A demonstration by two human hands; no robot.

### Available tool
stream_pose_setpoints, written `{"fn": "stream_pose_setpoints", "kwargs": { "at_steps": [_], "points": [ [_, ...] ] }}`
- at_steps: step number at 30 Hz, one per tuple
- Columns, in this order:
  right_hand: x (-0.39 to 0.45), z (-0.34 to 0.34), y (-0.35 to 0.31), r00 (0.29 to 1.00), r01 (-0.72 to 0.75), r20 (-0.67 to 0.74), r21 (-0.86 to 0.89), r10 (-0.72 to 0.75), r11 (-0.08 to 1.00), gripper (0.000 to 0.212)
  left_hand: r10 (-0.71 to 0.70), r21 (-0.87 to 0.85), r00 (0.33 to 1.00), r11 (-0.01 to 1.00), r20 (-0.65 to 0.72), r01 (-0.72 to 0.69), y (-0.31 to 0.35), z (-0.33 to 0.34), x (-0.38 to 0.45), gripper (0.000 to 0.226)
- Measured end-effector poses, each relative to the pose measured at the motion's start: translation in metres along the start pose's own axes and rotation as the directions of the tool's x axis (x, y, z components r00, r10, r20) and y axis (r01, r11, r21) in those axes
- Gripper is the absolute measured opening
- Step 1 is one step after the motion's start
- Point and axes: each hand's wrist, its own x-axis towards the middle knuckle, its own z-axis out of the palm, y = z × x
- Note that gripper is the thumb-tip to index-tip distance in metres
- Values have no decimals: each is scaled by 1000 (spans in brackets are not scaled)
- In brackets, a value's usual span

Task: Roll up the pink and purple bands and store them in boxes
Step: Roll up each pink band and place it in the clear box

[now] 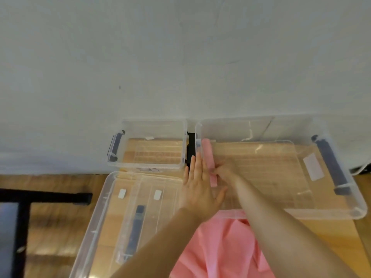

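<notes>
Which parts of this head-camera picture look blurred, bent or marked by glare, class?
Head view: soft blur all over, worst on the black frame at left; wide-angle bending curves the big clear box; glare streaks show on its wall; the left hand and right hand on the pink roll have smeared edges.

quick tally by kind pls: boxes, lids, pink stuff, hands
Clear boxes: 2, small box and large box
Clear lids: 1, lid lying flat at lower left
Pink rolled band: 1, pink roll in the large box
Loose pink sheet: 1, pink sheet
Hands: 2, left hand, right hand
Total: 7
</notes>
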Motion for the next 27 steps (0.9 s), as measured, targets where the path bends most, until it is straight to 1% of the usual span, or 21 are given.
{"fn": "stream_pose_setpoints", "kwargs": {
  "at_steps": [1, 3, 4, 5, 7, 8, 9, 10, 11, 12, 14, 16, 19, 21, 24, 27],
  "points": [
    [1, 0, 2, 994, 98, -40, -107, -102, 989, 29, 7, 16, 1000, 1000, -24, -7, 0, 0, 0, 91],
    [5, 1, 6, 963, 233, -81, -231, -257, 945, 13, -1, 34, 1000, 999, 11, 1, 0, 3, -1, 89],
    [4, 2, 7, 953, 254, -93, -270, -288, 929, 7, 4, 63, 1000, 998, -9, -3, 0, 4, -1, 87],
    [5, 2, 9, 944, 278, -83, -317, -318, 907, 6, 1, 65, 1000, 998, -22, 0, -1, 4, 0, 87],
    [9, 2, 10, 933, 318, -18, -426, -359, 847, 19, 11, 49, 999, 999, -52, -8, 1, 1, 0, 86],
    [10, 3, 11, 930, 330, 20, -480, -366, 813, 25, 10, 50, 999, 999, -47, -8, 1, 1, 1, 86],
    [10, 2, 10, 929, 340, 53, -512, -367, 788, 27, 12, 46, 999, 999, -36, -10, 1, 2, 0, 85],
    [9, 3, 9, 929, 338, 67, -550, -363, 763, 28, 9, 32, 1000, 999, -12, -9, 2, 0, -1, 85],
    [11, 3, 10, 930, 329, 68, -593, -361, 735, 30, 10, 38, 1000, 999, -18, -9, 2, -1, -1, 85],
    [11, 2, 10, 931, 315, 75, -657, -356, 685, 35, 10, 48, 1000, 999, -17, -9, 2, -2, -1, 85],
    [10, -2, 12, 924, 309, 97, -758, -370, 574, 47, 6, 52, 999, 999, 40, -8, 3, -4, -1, 84],
    [3, -7, 14, 922, 311, 102, -770, -373, 558, 53, -4, 54, 998, 999, 61, 1, 4, -7, -2, 84],
    [-10, -19, 18, 885, 374, 60, -682, -461, 629, 51, -15, 92, 996, 996, 90, 6, 4, -9, -2, 86],
    [-21, -31, 19, 853, 424, 34, -627, -521, 654, 51, -13, 120, 996, 993, 92, 2, 1, -8, 0, 87],
    [-61, -55, 29, 758, 503, -63, -578, -649, 643, 46, -22, 134, 997, 991, 75, 12, 2, -7, 1, 88],
    [-128, -75, 61, 629, 607, -203, -476, -751, 637, 30, -22, 101, 999, 995, 26, 20, 3, -5, 0, 83]
  ]
}}
